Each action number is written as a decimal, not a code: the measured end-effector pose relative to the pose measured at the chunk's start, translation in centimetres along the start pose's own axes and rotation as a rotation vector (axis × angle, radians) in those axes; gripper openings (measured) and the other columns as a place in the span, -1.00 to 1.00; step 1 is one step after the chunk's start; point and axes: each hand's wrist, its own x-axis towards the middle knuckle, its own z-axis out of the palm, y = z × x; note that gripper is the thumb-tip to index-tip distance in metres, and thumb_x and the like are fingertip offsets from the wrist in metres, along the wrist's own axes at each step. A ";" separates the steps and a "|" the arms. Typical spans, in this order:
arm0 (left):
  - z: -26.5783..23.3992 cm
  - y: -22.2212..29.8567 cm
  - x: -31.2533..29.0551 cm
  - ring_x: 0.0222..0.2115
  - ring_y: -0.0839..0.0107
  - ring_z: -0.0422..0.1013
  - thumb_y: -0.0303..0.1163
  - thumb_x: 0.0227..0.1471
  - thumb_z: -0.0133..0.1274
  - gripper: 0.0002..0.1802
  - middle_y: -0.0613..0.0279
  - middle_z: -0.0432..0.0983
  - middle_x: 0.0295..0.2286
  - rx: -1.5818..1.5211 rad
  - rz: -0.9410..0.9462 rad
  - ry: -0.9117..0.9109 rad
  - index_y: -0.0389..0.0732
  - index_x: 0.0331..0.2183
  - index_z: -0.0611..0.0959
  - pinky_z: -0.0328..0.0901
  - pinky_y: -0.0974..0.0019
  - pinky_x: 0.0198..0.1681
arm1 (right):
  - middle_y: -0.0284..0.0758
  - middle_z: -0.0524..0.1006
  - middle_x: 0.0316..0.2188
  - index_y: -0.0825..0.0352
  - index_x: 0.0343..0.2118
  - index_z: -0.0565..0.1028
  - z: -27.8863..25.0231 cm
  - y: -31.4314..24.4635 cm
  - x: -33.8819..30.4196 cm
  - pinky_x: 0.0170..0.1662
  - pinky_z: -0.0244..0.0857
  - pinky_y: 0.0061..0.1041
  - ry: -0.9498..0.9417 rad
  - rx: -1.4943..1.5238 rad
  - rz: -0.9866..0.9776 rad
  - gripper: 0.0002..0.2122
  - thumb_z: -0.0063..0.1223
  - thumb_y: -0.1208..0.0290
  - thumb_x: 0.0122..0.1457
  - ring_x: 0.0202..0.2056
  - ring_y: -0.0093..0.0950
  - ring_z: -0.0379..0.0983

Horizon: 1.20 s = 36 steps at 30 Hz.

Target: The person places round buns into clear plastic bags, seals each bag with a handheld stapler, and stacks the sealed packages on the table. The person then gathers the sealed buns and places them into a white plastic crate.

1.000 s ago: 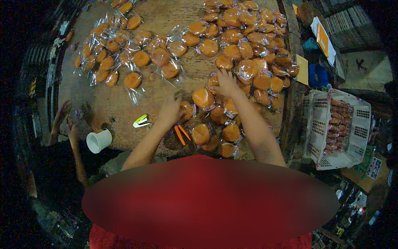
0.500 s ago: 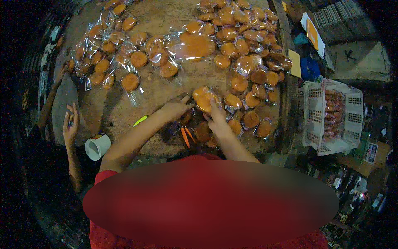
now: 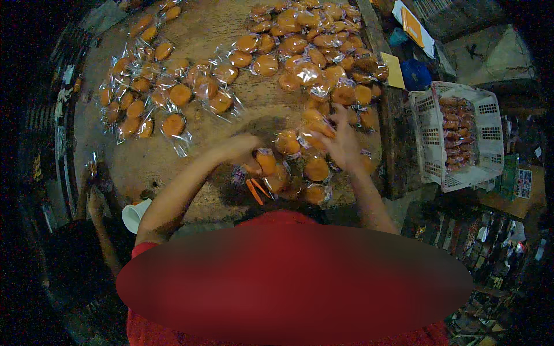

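Observation:
Blurred by motion, my left hand (image 3: 241, 150) is over the near middle of the wooden table, its fingers beside a wrapped round orange-brown cake (image 3: 265, 161). My right hand (image 3: 344, 144), farther right, is curled round wrapped cakes (image 3: 317, 124) at its finger side; how many it grips is unclear. Between the hands lie more wrapped cakes (image 3: 287, 142), some loose and close together. Orange-handled scissors (image 3: 254, 192) rest on the table just below my left hand. A large heap of wrapped cakes (image 3: 311, 52) covers the far right.
More cakes in clear film (image 3: 135, 95) spread over the table's left. A white tub (image 3: 136, 215) stands at the near left edge, close to another person's hands (image 3: 95, 193). Right of the table, a white plastic crate (image 3: 427, 138) holds stacked packs. A yellow card (image 3: 392, 70) lies by the right edge.
The large wrapped cake in my right hand has left its earlier place. My hands have parted, the right moving right. Cakes lie between them. The other person's hands have come together.

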 end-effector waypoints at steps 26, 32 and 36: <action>7.2 4.5 -0.2 -0.06 0.01 0.44 -0.39 -0.11 0.21 -0.27 -0.12 0.52 -0.12 0.121 -0.491 0.123 -0.27 0.16 0.43 0.36 0.08 0.03 | -0.17 0.45 0.03 0.53 0.01 0.50 9.6 8.2 -10.1 0.01 0.39 -0.30 0.311 0.124 0.796 -0.39 0.42 0.12 0.04 -0.06 -0.29 0.51; 2.0 1.3 6.4 0.21 -0.01 0.18 -0.20 -0.39 0.45 -0.11 -0.12 0.27 0.17 0.032 -0.094 -0.002 -0.19 0.08 0.58 0.12 -0.04 0.29 | -0.12 0.38 -0.02 0.44 0.05 0.46 2.4 9.5 -15.5 0.04 0.39 -0.24 0.005 -0.114 0.308 -0.35 0.47 0.17 -0.05 0.02 -0.16 0.42; 3.7 0.7 10.4 0.16 -0.05 0.26 -0.17 -0.35 0.47 -0.14 -0.10 0.27 0.20 0.041 -0.021 0.086 -0.19 0.07 0.58 0.16 0.00 0.27 | -0.16 0.46 -0.07 0.40 0.05 0.46 -2.1 12.9 -14.9 0.01 0.41 -0.25 -0.188 -0.262 0.267 -0.35 0.49 0.18 -0.08 -0.08 -0.24 0.50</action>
